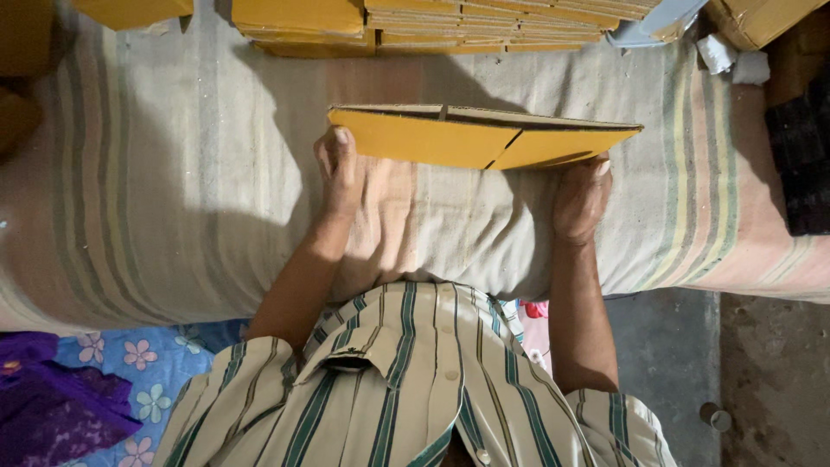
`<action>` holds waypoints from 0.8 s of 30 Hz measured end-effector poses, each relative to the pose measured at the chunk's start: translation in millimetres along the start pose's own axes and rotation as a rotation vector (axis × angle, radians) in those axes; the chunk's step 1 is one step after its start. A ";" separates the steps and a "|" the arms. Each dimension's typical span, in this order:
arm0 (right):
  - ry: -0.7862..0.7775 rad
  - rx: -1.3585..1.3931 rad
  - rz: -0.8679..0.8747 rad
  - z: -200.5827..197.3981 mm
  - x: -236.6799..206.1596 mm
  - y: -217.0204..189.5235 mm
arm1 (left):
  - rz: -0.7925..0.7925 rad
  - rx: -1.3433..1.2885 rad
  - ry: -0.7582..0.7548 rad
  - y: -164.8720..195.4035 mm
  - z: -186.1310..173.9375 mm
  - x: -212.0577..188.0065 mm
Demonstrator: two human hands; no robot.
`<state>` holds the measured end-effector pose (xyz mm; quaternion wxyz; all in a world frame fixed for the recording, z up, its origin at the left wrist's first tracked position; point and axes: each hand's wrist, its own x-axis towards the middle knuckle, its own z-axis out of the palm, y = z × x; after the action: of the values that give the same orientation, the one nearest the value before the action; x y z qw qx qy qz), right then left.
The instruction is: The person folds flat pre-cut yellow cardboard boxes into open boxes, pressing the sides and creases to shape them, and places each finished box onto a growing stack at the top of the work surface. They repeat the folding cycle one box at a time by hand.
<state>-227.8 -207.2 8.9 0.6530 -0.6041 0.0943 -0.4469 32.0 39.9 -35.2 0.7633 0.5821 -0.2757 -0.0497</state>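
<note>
A cream shirt with green stripes (406, 380) fills the near edge. Beyond it, the left hand (339, 173) and right hand (581, 197), set well apart, grip the two ends of a flattened yellow cardboard box (475, 138) above a striped cloth-covered surface (173, 190). Farther off lie stacked yellow cardboard sheets (450, 26).

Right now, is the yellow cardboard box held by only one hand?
No, the left hand and the right hand both grip the yellow cardboard box.
</note>
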 end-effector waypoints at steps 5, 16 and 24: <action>-0.038 0.003 0.028 2.4 0.1 -6.3 | 0.062 -0.105 -0.035 -11.9 1.7 0.7; -0.124 -0.148 0.128 -0.9 -7.7 2.5 | 0.054 0.038 -0.219 1.1 1.0 -10.7; -0.293 -0.129 0.277 -49.7 5.5 70.1 | -0.025 0.071 -0.320 20.8 17.3 -52.4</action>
<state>-224.6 -255.2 -62.6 0.6751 -0.6843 0.1090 -0.2532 -25.5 52.4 -32.2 0.6879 0.5968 -0.3881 -0.1413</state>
